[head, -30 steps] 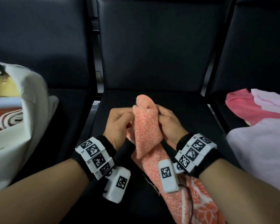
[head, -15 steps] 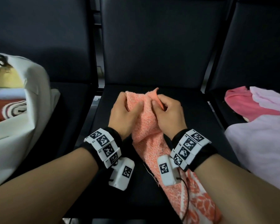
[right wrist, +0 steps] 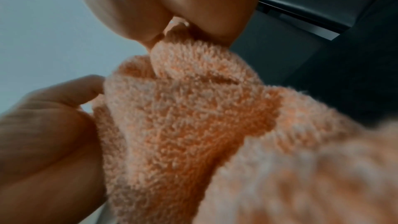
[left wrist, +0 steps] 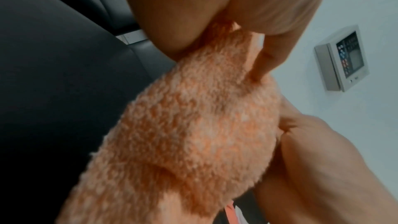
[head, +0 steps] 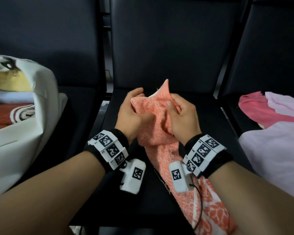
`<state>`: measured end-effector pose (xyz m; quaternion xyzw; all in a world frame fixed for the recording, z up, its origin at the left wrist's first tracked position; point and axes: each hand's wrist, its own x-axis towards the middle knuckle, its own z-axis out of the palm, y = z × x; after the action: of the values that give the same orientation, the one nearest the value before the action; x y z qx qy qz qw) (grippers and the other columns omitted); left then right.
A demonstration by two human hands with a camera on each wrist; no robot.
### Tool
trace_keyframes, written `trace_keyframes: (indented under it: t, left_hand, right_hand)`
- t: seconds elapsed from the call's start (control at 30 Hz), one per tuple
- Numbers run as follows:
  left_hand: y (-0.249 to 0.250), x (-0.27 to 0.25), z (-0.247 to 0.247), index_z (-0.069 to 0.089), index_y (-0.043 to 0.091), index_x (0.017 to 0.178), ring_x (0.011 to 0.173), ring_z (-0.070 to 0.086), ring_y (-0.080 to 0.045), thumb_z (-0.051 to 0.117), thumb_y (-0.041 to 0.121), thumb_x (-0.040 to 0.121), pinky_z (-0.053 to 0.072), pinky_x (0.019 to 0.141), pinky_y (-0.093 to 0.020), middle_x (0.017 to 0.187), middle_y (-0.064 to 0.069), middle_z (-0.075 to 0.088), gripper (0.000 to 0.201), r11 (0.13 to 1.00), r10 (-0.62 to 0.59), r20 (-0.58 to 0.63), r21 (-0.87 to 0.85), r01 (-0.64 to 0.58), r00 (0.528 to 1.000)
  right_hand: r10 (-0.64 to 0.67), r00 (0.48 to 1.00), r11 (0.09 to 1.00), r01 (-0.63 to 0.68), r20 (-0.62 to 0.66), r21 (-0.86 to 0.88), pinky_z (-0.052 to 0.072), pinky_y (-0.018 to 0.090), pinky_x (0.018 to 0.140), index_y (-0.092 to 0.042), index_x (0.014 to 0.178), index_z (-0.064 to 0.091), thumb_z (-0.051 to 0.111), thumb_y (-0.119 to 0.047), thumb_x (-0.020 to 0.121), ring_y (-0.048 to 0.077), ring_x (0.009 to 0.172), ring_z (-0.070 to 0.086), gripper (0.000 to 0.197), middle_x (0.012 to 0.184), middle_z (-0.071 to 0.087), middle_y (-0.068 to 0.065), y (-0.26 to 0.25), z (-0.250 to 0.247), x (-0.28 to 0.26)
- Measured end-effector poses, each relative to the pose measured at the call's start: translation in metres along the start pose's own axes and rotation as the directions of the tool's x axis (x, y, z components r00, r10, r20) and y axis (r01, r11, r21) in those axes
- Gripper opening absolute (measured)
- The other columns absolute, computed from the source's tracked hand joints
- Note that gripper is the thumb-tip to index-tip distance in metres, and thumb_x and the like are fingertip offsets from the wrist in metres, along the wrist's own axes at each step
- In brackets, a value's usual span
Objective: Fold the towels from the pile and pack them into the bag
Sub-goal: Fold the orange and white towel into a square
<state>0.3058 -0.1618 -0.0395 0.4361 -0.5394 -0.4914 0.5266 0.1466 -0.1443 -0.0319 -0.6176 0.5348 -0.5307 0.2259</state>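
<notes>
An orange terry towel (head: pixel 158 138) hangs bunched between both hands over the middle black seat (head: pixel 205 119), its patterned end trailing toward me. My left hand (head: pixel 134 111) grips the towel's upper left edge, fingers curled round the cloth (left wrist: pixel 193 125). My right hand (head: pixel 180 114) pinches the upper right edge, with a pointed corner sticking up above the thumb. The right wrist view shows fingers pinching the fluffy cloth (right wrist: pixel 189 108). A white bag (head: pixel 24 133) stands open on the left seat with folded towels inside.
A pile of pink (head: pixel 261 111) and pale lilac towels (head: pixel 278 150) lies on the right seat. Black seat backs rise behind. In the left wrist view a wall panel (left wrist: pixel 342 59) hangs on a pale wall.
Both hands have worked along the towel's top edge and drawn slightly apart; a corner now points up above the right thumb where a rounded bunch stood before.
</notes>
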Motion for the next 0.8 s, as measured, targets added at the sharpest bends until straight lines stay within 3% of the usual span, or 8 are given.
trace_keyframes:
  t: [0.1, 0.17, 0.27, 0.37, 0.5, 0.63, 0.7, 0.8]
  left_hand:
    - [0.006, 0.004, -0.001, 0.071, 0.017, 0.114, 0.098, 0.073, -0.014, 0.079, 0.025, 0.081, 0.058, 0.081, -0.029, 0.113, -0.005, 0.074, 0.036, 0.985, -0.085, 0.001, -0.152, 0.084, 0.996]
    - [0.008, 0.005, -0.002, 0.074, 0.014, 0.106, 0.095, 0.074, -0.020, 0.075, 0.020, 0.091, 0.058, 0.080, -0.033, 0.104, -0.007, 0.076, 0.016, 0.985, -0.095, 0.003, -0.146, 0.095, 0.995]
    - [0.007, 0.005, -0.003, 0.067, 0.016, 0.119, 0.092, 0.074, -0.019, 0.076, 0.000, 0.084, 0.059, 0.074, -0.029, 0.103, -0.004, 0.076, 0.040, 0.989, -0.082, 0.041, -0.118, 0.086, 0.996]
    - [0.010, 0.003, -0.003, 0.065, 0.017, 0.121, 0.094, 0.075, -0.021, 0.081, 0.004, 0.077, 0.061, 0.073, -0.032, 0.105, -0.005, 0.076, 0.049, 0.997, -0.048, 0.107, -0.051, 0.054, 0.993]
    - [0.015, -0.002, 0.000, 0.073, 0.011, 0.093, 0.076, 0.076, -0.017, 0.076, 0.010, 0.089, 0.058, 0.064, -0.026, 0.085, -0.002, 0.078, 0.005, 0.999, -0.041, 0.122, -0.030, 0.045, 0.992]
    - [0.018, 0.002, -0.003, 0.073, 0.011, 0.082, 0.073, 0.076, -0.022, 0.073, 0.023, 0.090, 0.060, 0.063, -0.032, 0.080, -0.007, 0.078, 0.015, 1.000, -0.001, 0.071, -0.020, 0.002, 0.997]
    - [0.019, 0.006, -0.008, 0.072, 0.012, 0.082, 0.073, 0.076, -0.023, 0.070, 0.022, 0.095, 0.061, 0.065, -0.035, 0.080, -0.007, 0.078, 0.017, 1.000, -0.006, 0.018, -0.024, 0.006, 1.000]
    - [0.020, 0.011, -0.017, 0.071, 0.013, 0.080, 0.070, 0.074, -0.015, 0.066, 0.019, 0.098, 0.059, 0.065, -0.029, 0.074, 0.001, 0.076, 0.020, 1.000, 0.010, -0.074, -0.016, -0.011, 0.997]
  right_hand:
    - [0.018, 0.999, 0.999, -0.020, -0.039, -0.036, 0.057, 0.044, 0.086, -0.024, 0.110, 0.069, 0.050, -0.021, 0.102, 0.014, 0.095, 0.068, 0.021, 0.101, 0.070, -0.002, 0.004, -0.002, 0.003]
    - [0.025, 0.997, 0.998, -0.029, -0.070, -0.056, 0.056, 0.044, 0.086, -0.024, 0.107, 0.068, 0.051, -0.021, 0.102, 0.014, 0.094, 0.067, 0.018, 0.100, 0.068, -0.001, 0.006, -0.003, 0.004]
    - [0.021, 0.994, 0.998, -0.027, -0.104, -0.065, 0.055, 0.031, 0.085, -0.025, 0.104, 0.069, 0.055, -0.019, 0.101, 0.008, 0.094, 0.065, 0.016, 0.100, 0.067, -0.002, 0.004, -0.006, 0.005]
    - [-0.007, 0.995, 0.999, 0.002, -0.102, -0.050, 0.050, 0.017, 0.085, -0.023, 0.109, 0.074, 0.061, -0.016, 0.099, 0.003, 0.097, 0.064, 0.017, 0.100, 0.065, -0.007, 0.000, -0.006, 0.003]
    - [-0.050, 0.998, 0.998, 0.048, -0.038, -0.052, 0.054, 0.024, 0.087, -0.018, 0.107, 0.077, 0.069, -0.016, 0.094, 0.006, 0.094, 0.066, 0.015, 0.097, 0.067, -0.006, -0.002, -0.004, 0.001]
    - [-0.014, 0.999, 0.997, 0.017, 0.043, -0.072, 0.058, 0.034, 0.082, -0.020, 0.100, 0.076, 0.075, -0.021, 0.090, 0.009, 0.086, 0.069, 0.010, 0.089, 0.071, -0.007, -0.002, -0.007, 0.001]
    - [0.045, 0.994, 0.992, -0.034, 0.095, -0.118, 0.059, 0.033, 0.071, -0.020, 0.092, 0.076, 0.078, -0.023, 0.088, 0.009, 0.073, 0.070, 0.006, 0.079, 0.072, -0.006, -0.002, -0.010, 0.002]
    - [0.135, 0.979, 0.958, -0.089, 0.155, -0.271, 0.058, 0.033, 0.058, -0.018, 0.080, 0.073, 0.078, -0.022, 0.087, 0.010, 0.057, 0.067, 0.010, 0.065, 0.070, -0.002, 0.004, -0.010, 0.003]
